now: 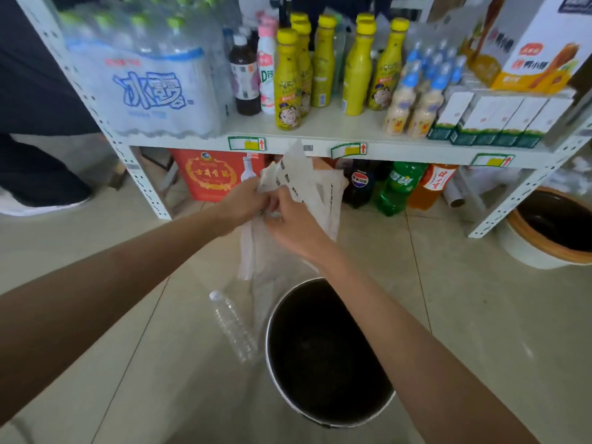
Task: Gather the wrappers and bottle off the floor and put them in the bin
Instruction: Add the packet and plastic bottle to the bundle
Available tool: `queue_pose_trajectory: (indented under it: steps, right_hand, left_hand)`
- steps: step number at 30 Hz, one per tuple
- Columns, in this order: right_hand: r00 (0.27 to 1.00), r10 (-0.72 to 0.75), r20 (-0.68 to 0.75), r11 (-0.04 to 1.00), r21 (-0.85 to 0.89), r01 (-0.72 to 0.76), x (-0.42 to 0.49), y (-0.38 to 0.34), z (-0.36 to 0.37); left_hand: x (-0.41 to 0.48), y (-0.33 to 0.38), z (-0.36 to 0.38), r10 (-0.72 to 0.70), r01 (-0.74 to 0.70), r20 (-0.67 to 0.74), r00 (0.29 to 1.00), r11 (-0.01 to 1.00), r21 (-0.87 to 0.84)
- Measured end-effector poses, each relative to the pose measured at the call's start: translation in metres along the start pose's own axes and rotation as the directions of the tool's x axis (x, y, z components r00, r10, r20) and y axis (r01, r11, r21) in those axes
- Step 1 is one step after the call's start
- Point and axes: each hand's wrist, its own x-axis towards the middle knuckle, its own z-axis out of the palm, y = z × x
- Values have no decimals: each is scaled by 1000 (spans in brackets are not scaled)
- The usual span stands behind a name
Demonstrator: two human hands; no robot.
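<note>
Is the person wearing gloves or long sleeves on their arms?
No. The left hand and right hand are bare, with no gloves, rings or watch showing. Both forearms are uncovered all the way to the picture's edge, so no sleeve is visible.

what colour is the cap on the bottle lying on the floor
White, on the clear plastic bottle; head view.

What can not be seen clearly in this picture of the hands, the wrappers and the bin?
- Head view: the inside of the bin is too dark to show any contents.
- The fingertips of the left hand and right hand are buried in the wrappers.
- The print on the wrappers is too blurred to read.
</note>
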Motion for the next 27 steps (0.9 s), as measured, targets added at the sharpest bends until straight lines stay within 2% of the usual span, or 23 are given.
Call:
queue_pose_trajectory:
  steps: [4,7,9,12,15,18,22,25,27]
  right_hand:
    - [993,-84,83,996,-35,87,12,-28,37]
    - [979,-147,142,984,-81,160,21,-44,76]
    - [980,-97,176,980,-156,125,23,-43,102]
    - [955,71,287,940,-339,32,22,-19,143]
    - [880,233,413,854,-520,18,17,21,189]
    - [815,334,474,798,-603,23,2,62,233]
    - [759,494,425,688,-724,-42,-17,108,279]
    - [675,598,432,643,-761,-82,-25,131,294]
    - [660,627,415,628,-771,-111,-30,141,297]
  left_hand:
    - [-16,-34,-42,-35,51,-197,980,996,76]
    - [-33,-63,-84,-8,90,-372,928,975,204]
    - [-45,-75,-111,28,101,-464,885,963,250]
    - [-62,-88,-152,102,121,-551,828,927,354]
    - [-73,-109,-181,146,164,-566,811,872,461]
    - [-77,-144,-192,156,213,-572,806,824,525]
    - [-76,-206,-182,78,259,-513,855,793,552]
    - [-70,-237,-177,-13,283,-470,883,813,509]
    - [-67,-248,-174,-42,280,-456,889,839,467]
